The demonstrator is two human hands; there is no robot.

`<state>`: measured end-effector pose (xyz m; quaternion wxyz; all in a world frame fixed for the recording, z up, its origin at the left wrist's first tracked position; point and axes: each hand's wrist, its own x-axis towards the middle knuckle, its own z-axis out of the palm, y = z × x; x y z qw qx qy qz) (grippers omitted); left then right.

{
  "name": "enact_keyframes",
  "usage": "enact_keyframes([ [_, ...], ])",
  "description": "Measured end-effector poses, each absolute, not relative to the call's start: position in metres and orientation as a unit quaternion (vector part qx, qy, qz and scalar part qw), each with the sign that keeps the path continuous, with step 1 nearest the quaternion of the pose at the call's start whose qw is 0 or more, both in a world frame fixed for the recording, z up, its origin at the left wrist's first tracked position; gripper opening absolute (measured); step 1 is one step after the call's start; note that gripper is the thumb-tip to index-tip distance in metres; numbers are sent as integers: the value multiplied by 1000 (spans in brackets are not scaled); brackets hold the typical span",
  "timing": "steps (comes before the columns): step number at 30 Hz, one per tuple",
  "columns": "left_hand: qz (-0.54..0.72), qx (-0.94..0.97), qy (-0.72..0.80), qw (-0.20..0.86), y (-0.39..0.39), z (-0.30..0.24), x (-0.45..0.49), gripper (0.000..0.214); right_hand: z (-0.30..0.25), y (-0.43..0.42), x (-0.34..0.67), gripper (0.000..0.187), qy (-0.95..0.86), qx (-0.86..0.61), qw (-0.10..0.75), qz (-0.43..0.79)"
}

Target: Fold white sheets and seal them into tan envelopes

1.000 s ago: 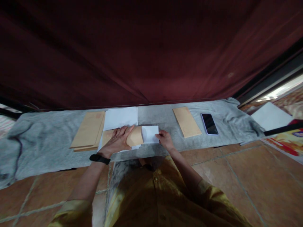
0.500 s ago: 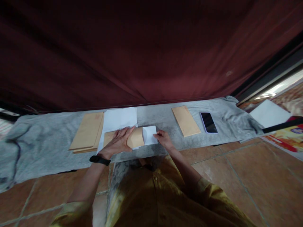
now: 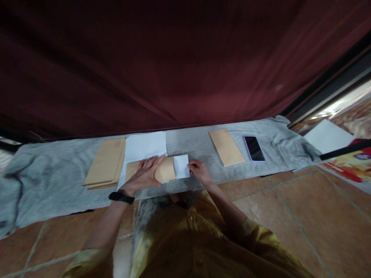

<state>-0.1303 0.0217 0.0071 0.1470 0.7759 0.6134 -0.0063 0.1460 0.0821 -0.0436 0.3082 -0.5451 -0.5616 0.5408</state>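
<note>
A brown paper envelope (image 3: 167, 168) lies sideways in front of me, its mouth facing right. Across it is my left hand (image 3: 148, 170), fingers on the far side and thumb on the near side, gripping it. Part of a folded white sheet of paper (image 3: 182, 166) sticks out of the mouth; the rest is hidden inside. At the sheet's right edge, my right hand (image 3: 198, 170) has its thumb and fingers pinched together on the paper. White sheets (image 3: 146, 146) lie behind and partly under the envelope.
Left of the sheets is a stack of brown envelopes (image 3: 104, 161). A single brown envelope (image 3: 227, 147) and a phone (image 3: 254, 148) lie to the right. All rest on a grey cloth (image 3: 58, 166), with a dark red curtain (image 3: 185, 77) behind and floor tiles (image 3: 290, 208) in front.
The white sheet has slid a little left, so slightly less of it shows outside the envelope. My right hand has followed it, and my left hand stays on the envelope.
</note>
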Motion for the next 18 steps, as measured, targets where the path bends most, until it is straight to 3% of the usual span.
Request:
enact_keyframes([
  [18,-15,783,607,135,21,4,-128,123,-43,71,112,16,-648,-545,259,466],
])
